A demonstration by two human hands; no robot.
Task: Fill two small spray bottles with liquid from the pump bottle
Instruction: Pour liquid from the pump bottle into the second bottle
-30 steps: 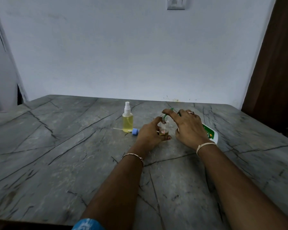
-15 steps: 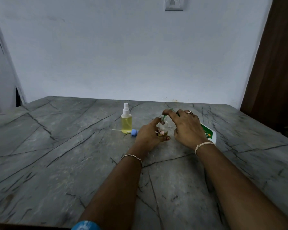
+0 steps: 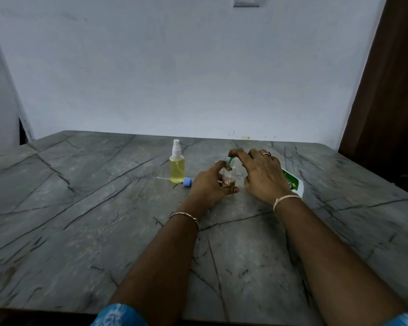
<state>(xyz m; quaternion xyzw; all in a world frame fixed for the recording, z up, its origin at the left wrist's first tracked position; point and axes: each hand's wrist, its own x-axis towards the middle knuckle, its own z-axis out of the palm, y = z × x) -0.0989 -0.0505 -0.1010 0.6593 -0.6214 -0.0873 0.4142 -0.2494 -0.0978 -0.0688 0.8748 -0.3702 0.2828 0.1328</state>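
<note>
One spray bottle (image 3: 177, 165) full at ten o'clock of the hands; filling the second bottle (image 3: 228, 176) now, gripped on the desk (image 3: 80, 220) in the curled left hand (image 3: 206, 188). Curled right hand (image 3: 263, 177) over the pump bottle (image 3: 292, 184), seemingly pressing its green spout (image 3: 231, 159). Next: hold spout over mouth, then fetch blue cap (image 3: 188, 181) at nine o'clock.

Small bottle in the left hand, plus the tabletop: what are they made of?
Small bottle: clear, glossy, yellowish liquid visible through its base; plastic or glass, cannot tell. Tabletop: grey with dark veins and a dull sheen; looks like stone, perhaps marble, or a laminate imitating it.
</note>
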